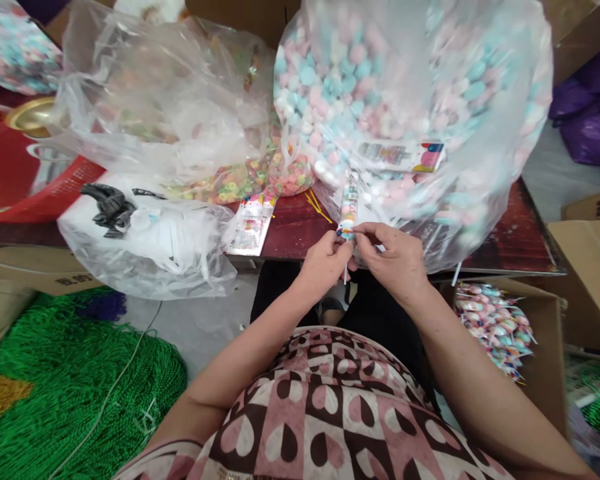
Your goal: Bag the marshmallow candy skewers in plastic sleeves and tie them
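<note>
Near the table's front edge, a slim candy stick packet (349, 200) stands up from my hands, its clear printed wrapper filled and a white stick poking out below. My left hand (329, 257) is closed round its lower end. Beside it, the thumb and forefinger of my right hand (391, 257) pinch at the gathered neck, where a thin strip of red and yellow shows. Just behind sits a large clear bag of pink, blue and white candies (340, 87). Several gold twist ties (318, 205) lie on the dark red table (295, 230) to the left.
Flat printed wrappers (253, 223) lie left of my hands, by a bag of white sticks (165, 233). Behind are bags of colourful ring candies (240, 180) and a red basket (40, 180). A cardboard box (547, 360) of finished-looking packets stands at right; green cord (95, 380) heaps lie left.
</note>
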A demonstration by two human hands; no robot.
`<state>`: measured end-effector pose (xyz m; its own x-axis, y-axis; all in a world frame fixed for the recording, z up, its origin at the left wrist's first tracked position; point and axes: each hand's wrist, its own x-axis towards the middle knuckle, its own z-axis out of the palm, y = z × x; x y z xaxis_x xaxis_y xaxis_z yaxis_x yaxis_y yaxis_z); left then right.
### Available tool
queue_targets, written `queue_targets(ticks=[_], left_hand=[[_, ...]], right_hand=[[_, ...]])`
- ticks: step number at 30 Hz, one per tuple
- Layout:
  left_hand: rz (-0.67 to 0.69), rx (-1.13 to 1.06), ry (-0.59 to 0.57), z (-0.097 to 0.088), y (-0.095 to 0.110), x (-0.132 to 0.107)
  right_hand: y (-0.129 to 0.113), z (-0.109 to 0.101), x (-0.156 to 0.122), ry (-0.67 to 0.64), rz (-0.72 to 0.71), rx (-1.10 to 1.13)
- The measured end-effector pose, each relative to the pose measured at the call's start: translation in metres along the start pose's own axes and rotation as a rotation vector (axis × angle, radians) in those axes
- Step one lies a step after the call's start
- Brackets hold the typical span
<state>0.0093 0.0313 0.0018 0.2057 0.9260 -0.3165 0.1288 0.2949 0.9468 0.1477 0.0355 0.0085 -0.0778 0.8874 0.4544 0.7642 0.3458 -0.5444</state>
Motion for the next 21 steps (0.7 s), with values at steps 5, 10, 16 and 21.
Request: queue_targets(ticks=[5, 10, 16, 21], left_hand=[[0.025, 0.086, 0.055, -0.0013, 0.0035, -0.0018], [0.01, 0.05, 0.076, -0.0019, 0.0058, -0.0033], [0.031, 0.054, 0.093, -0.0013, 0.0028, -0.0028], [0.028, 0.046, 0.094, -0.0008, 0.001, -0.0019]], right_hand=[[0.0046, 0.0043, -0.001, 0.013, -0.039, -0.097], [0.0032, 0.0048, -0.0002, 0.017, -0.007, -0.099], [0.0016, 0.0052, -0.0018, 0.004, -0.004, -0.042], [0.0052, 0.0095, -0.0007, 0.004, 0.007, -0.079]])
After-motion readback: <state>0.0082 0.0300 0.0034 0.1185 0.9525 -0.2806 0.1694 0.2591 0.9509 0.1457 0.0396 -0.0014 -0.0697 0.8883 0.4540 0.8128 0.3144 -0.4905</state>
